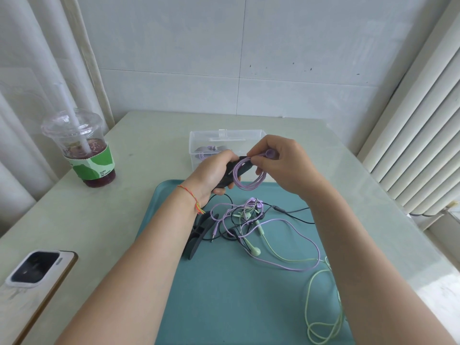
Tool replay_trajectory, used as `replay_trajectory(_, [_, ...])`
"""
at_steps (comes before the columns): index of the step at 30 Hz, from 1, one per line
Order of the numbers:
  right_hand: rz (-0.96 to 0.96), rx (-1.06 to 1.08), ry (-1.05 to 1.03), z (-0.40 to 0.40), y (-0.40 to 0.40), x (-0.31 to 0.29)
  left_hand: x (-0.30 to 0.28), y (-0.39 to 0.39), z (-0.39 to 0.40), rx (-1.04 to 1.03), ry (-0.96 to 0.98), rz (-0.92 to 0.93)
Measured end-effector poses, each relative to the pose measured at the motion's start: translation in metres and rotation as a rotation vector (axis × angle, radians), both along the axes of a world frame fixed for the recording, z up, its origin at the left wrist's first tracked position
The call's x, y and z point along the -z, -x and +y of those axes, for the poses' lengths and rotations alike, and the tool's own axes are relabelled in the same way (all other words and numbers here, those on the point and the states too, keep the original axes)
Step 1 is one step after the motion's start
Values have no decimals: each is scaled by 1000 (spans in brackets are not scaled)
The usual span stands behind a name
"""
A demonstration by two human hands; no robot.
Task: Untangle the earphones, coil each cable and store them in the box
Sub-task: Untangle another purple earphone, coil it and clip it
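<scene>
Both hands hold a coiled lilac earphone cable above the teal tray.

The left hand (211, 171) grips a black cable clip (237, 171); the right hand (275, 160) pinches the coiled lilac earphone cable (249, 181) by its earbud. The clear plastic box (199, 143) sits just behind (a lilac coil inside); tangled lilac, green and black earphones (251, 220) lie on the teal tray (224, 295).

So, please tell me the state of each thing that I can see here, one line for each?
Purple coil: wound in loops, held up in both hands.
Black clip: gripped by left hand.
Right hand: pinches the coil.
Box: open, purple earphones inside.
Tangle: purple, green, black cables knotted on tray.
Cup: upright, lidded, straw in.
Phone: face down.
</scene>
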State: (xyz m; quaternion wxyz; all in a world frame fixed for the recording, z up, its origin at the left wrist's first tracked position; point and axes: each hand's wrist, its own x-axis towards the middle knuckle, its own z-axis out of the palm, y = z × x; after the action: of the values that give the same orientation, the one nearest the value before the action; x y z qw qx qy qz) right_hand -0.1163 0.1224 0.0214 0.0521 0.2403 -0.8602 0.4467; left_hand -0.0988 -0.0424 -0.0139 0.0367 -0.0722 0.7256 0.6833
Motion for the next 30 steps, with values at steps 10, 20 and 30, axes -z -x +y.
replay_trajectory(10, [-335, -166, 149, 13, 3, 0, -3, -3, 1, 80, 121, 47])
replay_trajectory(20, [-734, -232, 521, 15, 11, 3, -6, -6, 1, 144, 15, 160])
replay_trajectory(30, [-772, -265, 770, -2, 8, 8, -8, -6, 7, 71, -333, 196])
